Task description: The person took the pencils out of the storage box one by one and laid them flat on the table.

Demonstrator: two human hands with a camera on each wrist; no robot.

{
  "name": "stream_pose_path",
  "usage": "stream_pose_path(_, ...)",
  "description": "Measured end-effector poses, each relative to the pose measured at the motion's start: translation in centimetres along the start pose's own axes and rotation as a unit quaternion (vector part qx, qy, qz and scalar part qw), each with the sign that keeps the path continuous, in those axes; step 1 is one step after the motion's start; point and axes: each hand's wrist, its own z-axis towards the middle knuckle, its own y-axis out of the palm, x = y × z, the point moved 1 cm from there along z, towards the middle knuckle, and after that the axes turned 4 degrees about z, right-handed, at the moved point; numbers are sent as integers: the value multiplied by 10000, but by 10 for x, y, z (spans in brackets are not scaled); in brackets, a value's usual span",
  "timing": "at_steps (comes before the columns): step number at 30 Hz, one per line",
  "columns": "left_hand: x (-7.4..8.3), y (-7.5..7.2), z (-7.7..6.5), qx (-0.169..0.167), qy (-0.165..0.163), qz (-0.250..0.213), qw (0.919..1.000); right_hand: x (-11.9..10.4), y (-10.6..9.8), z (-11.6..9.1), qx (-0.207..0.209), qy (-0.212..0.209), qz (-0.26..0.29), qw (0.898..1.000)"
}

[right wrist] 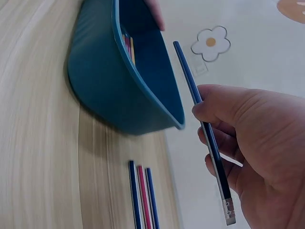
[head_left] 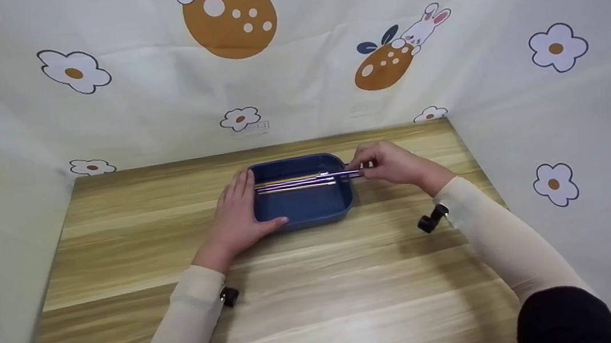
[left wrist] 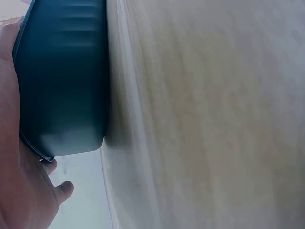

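Note:
A dark blue rectangular bin (head_left: 311, 221) stands on the table. My left hand (head_left: 238, 213) rests along its left end, fingers laid straight at the rim and thumb spread over the front edge. Inside the bin, several pencils (head_left: 290, 187) lie lengthwise. At the right end, my right hand (head_left: 388, 163) pinches a dark blue pencil (right wrist: 212, 148) between thumb and fingers; in the head view this pencil overlaps the bin's right rim. The right wrist view shows its silver ferrule and eraser near the palm side.
Beside the bin, two blue pencils and a red pencil (right wrist: 144, 195) lie on the wooden table (head_left: 321, 308); the right hand hides them in the head view. A patterned cloth (head_left: 299, 68) hangs behind the table and along both sides.

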Motion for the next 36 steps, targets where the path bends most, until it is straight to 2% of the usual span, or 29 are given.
stream_pose_path(19,0,-1,0,-19,-17,0,10000,21,-29,-35,143,97,-70,9998)
stream_pose_path(29,1,-1,0,-6,-10,27,10000,26,-40,-49,128,447,-458,9979)
stream_pose_path(36,1,-1,-1,52,31,43,10000,28,-47,-54,223,388,-592,9972)
